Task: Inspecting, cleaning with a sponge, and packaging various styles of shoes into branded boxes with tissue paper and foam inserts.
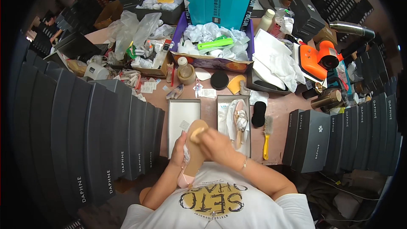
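Observation:
My left hand (178,153) is closed round the side of a pink shoe, whose tan sole (194,157) faces up at me. White tissue pokes out beside my fingers. In my right hand (219,146) I pinch a small pale-yellow pad (196,135) and press it on the wide front part of that sole; the fingers are slightly blurred. Just beyond, a second pink shoe (240,107) stuffed with white paper lies in an open shoebox (220,132). To its left stands an open grey box part (185,112), partly covered by the shoe and my left hand.
Stacks of dark shoeboxes wall both sides (99,135), (316,142). Right of the shoebox lie a yellow-handled brush (267,138) and a black oval pad (258,114). Farther back are a glass bottle (185,70), a purple carton (212,62) of crumpled paper and an orange heat gun (328,54).

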`<action>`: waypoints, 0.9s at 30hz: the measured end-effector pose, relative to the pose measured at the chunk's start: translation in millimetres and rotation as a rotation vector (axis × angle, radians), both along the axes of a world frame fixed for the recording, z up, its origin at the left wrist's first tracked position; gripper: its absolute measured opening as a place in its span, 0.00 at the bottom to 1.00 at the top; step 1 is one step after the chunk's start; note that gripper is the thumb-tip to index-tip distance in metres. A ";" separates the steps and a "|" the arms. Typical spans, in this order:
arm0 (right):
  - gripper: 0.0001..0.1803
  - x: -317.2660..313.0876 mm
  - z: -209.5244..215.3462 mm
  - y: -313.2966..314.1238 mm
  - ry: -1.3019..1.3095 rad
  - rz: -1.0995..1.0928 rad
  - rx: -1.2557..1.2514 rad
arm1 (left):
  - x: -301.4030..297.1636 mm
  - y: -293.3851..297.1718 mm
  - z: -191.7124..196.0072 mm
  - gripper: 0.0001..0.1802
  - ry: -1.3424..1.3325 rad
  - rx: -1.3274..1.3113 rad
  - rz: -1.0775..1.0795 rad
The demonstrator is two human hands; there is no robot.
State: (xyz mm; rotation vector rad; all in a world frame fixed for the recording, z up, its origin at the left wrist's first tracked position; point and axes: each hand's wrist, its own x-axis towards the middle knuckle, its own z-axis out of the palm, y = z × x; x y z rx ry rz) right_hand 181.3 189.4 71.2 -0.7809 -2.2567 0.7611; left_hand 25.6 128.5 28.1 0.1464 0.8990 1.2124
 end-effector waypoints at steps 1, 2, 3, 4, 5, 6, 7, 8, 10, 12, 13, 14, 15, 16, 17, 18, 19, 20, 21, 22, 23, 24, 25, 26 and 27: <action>0.10 5.4 1.5 -14.1 -0.029 0.085 -0.006 | 6.4 -1.3 0.7 0.34 0.060 0.020 0.026; 0.09 6.2 1.4 -22.5 0.000 0.169 0.074 | 10.2 -2.5 6.1 0.36 0.047 0.048 0.009; 0.09 3.4 -0.7 -16.3 0.022 0.088 0.086 | 10.2 -0.7 11.3 0.36 0.023 0.043 -0.026; 0.10 1.1 -1.6 -2.1 0.038 0.014 0.096 | 11.7 -0.4 15.0 0.36 -0.006 0.036 -0.055; 0.10 -0.8 -3.7 13.6 0.060 -0.057 0.103 | 11.5 -1.8 15.6 0.36 -0.031 0.026 -0.080; 0.10 -0.1 -3.9 30.1 0.024 -0.124 0.100 | 8.5 -5.7 1.3 0.34 -0.019 0.036 -0.079; 0.10 0.1 -4.7 24.3 0.015 -0.092 0.088 | 12.3 -7.8 4.2 0.33 -0.003 0.006 -0.018; 0.09 -1.1 -3.7 15.2 0.010 -0.067 0.088 | 16.9 -4.0 10.6 0.33 0.015 -0.012 0.036; 0.08 2.4 5.3 -12.7 0.013 0.061 0.116 | 18.2 -3.3 8.5 0.30 -0.022 -0.084 0.086; 0.08 2.8 -1.3 -8.7 0.048 0.057 0.133 | 11.1 -3.6 5.7 0.30 -0.001 -0.026 -0.006; 0.08 3.5 -5.9 4.1 0.027 -0.043 0.116 | 10.1 -6.4 3.6 0.29 -0.007 0.000 -0.057; 0.08 2.2 -7.0 27.3 0.064 -0.170 0.065 | 3.2 -4.9 -3.0 0.31 -0.085 0.035 -0.131; 0.09 7.8 -7.3 21.2 0.041 -0.145 0.058 | 12.0 -8.5 -4.2 0.31 -0.116 -0.033 -0.067; 0.09 8.7 -9.9 11.3 0.031 -0.125 0.056 | 19.0 -5.4 8.3 0.31 -0.132 -0.097 -0.006; 0.10 8.2 -11.9 -0.3 0.024 -0.100 0.052 | 20.9 -2.6 14.4 0.32 -0.144 -0.161 0.059; 0.10 12.5 -6.5 -17.3 0.070 0.041 0.021 | 16.8 1.2 11.1 0.32 -0.080 -0.112 0.066; 0.10 18.8 -9.8 -32.1 0.009 0.109 0.013 | 16.4 0.2 8.9 0.32 -0.107 -0.109 0.012; 0.10 22.8 -18.4 -27.5 -0.041 0.002 0.034 | 16.3 -0.6 7.0 0.33 -0.135 -0.107 -0.042; 0.09 27.3 -27.7 -15.9 -0.092 -0.106 0.053 | 15.1 -1.1 4.2 0.33 -0.163 -0.106 -0.097; 0.08 36.1 -24.9 8.8 -0.012 -0.283 -0.046 | 8.0 -3.5 -13.5 0.34 -0.285 -0.035 -0.212; 0.07 51.5 -45.6 27.5 -0.027 -0.380 -0.093 | 14.1 -4.4 -9.8 0.35 -0.240 -0.031 -0.220; 0.07 67.1 -55.5 34.4 0.065 -0.413 -0.155 | 19.6 -2.5 -3.0 0.37 -0.188 -0.021 -0.234; 0.07 79.7 -55.1 34.3 0.068 -0.478 -0.187 | 20.2 0.6 0.6 0.39 -0.135 -0.009 -0.243; 0.07 95.4 -55.0 31.1 0.059 -0.531 -0.224 | 18.5 2.6 -6.8 0.39 -0.168 -0.015 -0.218; 0.07 113.7 -57.2 30.2 0.065 -0.616 -0.234 | 19.8 5.0 -4.5 0.37 -0.194 -0.005 -0.220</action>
